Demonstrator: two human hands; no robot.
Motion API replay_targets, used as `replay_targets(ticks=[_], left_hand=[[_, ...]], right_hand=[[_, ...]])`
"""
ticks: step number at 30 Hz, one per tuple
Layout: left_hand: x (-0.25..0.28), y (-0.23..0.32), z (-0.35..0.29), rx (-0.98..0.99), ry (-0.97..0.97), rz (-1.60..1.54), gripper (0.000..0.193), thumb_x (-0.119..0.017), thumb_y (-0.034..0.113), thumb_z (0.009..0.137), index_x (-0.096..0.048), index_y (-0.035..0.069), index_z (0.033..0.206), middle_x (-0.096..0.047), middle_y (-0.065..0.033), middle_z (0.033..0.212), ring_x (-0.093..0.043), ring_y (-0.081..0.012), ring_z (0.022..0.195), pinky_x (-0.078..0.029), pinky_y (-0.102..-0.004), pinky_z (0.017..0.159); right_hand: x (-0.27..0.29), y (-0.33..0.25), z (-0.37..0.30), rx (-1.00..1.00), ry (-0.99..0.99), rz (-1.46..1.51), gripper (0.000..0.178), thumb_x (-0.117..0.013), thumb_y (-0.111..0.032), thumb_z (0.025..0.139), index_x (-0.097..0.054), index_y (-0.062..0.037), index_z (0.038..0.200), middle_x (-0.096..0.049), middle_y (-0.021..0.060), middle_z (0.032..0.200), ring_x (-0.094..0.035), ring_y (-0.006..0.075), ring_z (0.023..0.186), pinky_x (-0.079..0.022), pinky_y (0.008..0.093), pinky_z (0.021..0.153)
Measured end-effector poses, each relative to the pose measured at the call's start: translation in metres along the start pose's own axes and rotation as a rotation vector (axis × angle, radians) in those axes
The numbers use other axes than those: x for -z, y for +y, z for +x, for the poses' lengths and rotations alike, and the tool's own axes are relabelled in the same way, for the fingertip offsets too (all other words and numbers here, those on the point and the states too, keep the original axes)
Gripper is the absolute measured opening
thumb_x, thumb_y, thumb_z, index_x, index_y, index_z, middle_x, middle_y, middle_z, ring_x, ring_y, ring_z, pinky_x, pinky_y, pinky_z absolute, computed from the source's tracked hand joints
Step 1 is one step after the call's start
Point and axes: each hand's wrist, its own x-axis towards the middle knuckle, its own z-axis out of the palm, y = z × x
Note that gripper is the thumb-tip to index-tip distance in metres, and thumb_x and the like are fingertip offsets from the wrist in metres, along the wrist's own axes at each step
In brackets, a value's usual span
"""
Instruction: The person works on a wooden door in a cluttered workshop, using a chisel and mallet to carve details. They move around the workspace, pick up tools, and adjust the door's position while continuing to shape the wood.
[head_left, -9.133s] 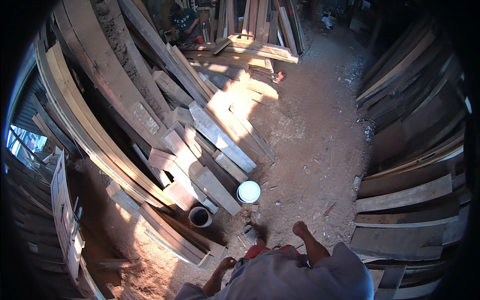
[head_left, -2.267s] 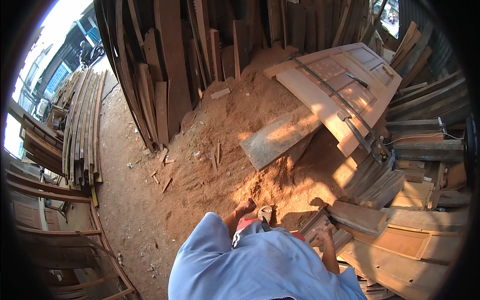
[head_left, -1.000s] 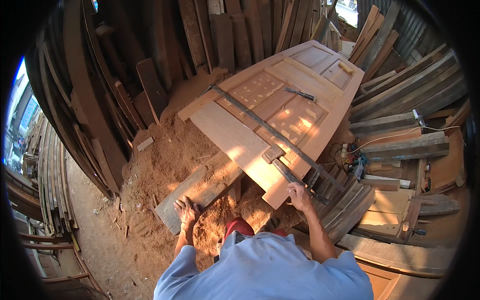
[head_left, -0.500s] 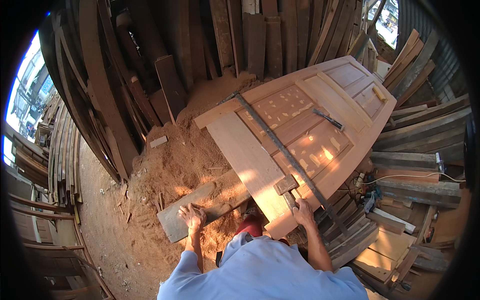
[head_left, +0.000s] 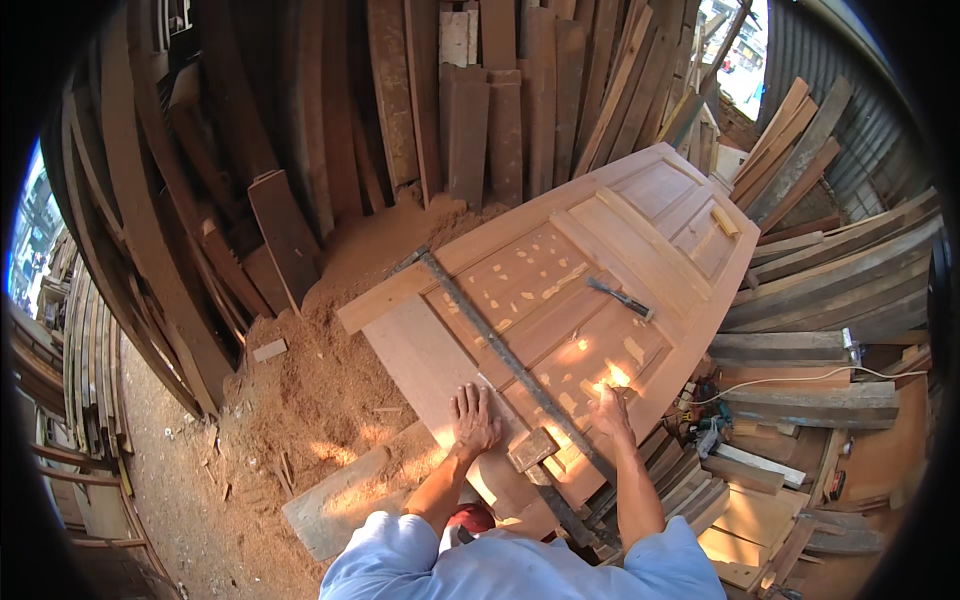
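A pale brown panelled wooden door (head_left: 646, 350) lies at a slant in front of me. My left hand (head_left: 474, 420) rests flat, fingers apart, on its wide near-left board. My right hand (head_left: 608, 408) has its fingers drawn together over the near panel, beside light wood chips (head_left: 634, 349); what they pinch, if anything, is too small to tell. Between my arms, a wooden block (head_left: 534, 450) sits at the top of a dark bar. A long metal bar clamp (head_left: 500, 350) crosses the door. Farther up lies a dark-handled hand tool (head_left: 620, 298).
A weathered plank (head_left: 335, 505) lies left of my body on sawdust (head_left: 310, 400). Tall boards (head_left: 465, 140) lean along the back. Stacked timber (head_left: 800, 300) fills the right, with a pale cord (head_left: 800, 378) across it. A small wood piece (head_left: 724, 221) lies on the door's far part.
My left hand has left the weathered plank and now lies on the door. The right hand has moved from beside the wooden block up onto the chip-strewn panel. The view has shifted.
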Motion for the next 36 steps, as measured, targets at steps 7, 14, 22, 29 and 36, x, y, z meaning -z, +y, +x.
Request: replay_targets(ticks=[7, 14, 22, 29, 36], left_hand=[[0.012, 0.013, 0.008, 0.033, -0.017, 0.130, 0.067, -0.048, 0.039, 0.087, -0.037, 0.020, 0.150, -0.019, -0.0317, 0.156, -0.016, -0.0509, 0.145, -0.009, -0.0602, 0.118], [0.023, 0.020, 0.013, 0.075, -0.082, 0.158, 0.062, -0.051, 0.039, 0.089, -0.039, 0.027, 0.149, -0.020, -0.0282, 0.157, -0.017, -0.0474, 0.145, -0.011, -0.0585, 0.118], [0.021, 0.018, 0.015, 0.119, -0.100, 0.183, 0.057, -0.049, 0.038, 0.093, -0.040, 0.028, 0.149, -0.022, -0.0253, 0.158, -0.018, -0.0437, 0.147, -0.013, -0.0566, 0.118], [0.022, 0.019, 0.019, 0.130, -0.166, 0.179, 0.059, -0.046, 0.037, 0.095, -0.033, 0.030, 0.152, -0.016, -0.0260, 0.159, -0.013, -0.0443, 0.147, -0.008, -0.0552, 0.120], [0.023, 0.017, 0.012, 0.116, -0.085, 0.128, 0.057, -0.045, 0.035, 0.094, -0.036, 0.025, 0.150, -0.017, -0.0255, 0.159, -0.014, -0.0428, 0.148, -0.008, -0.0542, 0.121]], right_hand=[[0.012, 0.041, 0.129, -0.053, 0.107, -0.219, 0.056, -0.067, -0.018, 0.082, -0.050, -0.0022, 0.134, -0.053, 0.0203, 0.136, -0.046, 0.0376, 0.129, -0.037, 0.0477, 0.109], [0.052, 0.116, 0.263, -0.308, 0.176, -0.314, 0.079, -0.068, -0.017, 0.083, -0.029, -0.0152, 0.151, -0.025, 0.0128, 0.159, -0.025, 0.0470, 0.142, -0.029, 0.0606, 0.112], [0.056, 0.103, 0.317, -0.458, -0.022, -0.596, 0.060, -0.065, -0.014, 0.086, -0.044, -0.0148, 0.142, -0.046, 0.0098, 0.147, -0.043, 0.0374, 0.133, -0.034, 0.0520, 0.109], [0.016, 0.106, 0.297, -0.245, 0.010, -0.371, 0.032, -0.057, -0.013, 0.089, -0.056, -0.0061, 0.121, -0.061, 0.0159, 0.121, -0.058, 0.0327, 0.114, -0.044, 0.0456, 0.097], [-0.004, -0.028, 0.180, -0.039, -0.129, 0.450, 0.028, -0.059, -0.018, 0.088, -0.053, 0.0039, 0.104, -0.058, 0.0163, 0.082, -0.060, 0.0313, 0.072, -0.049, 0.0457, 0.070]])
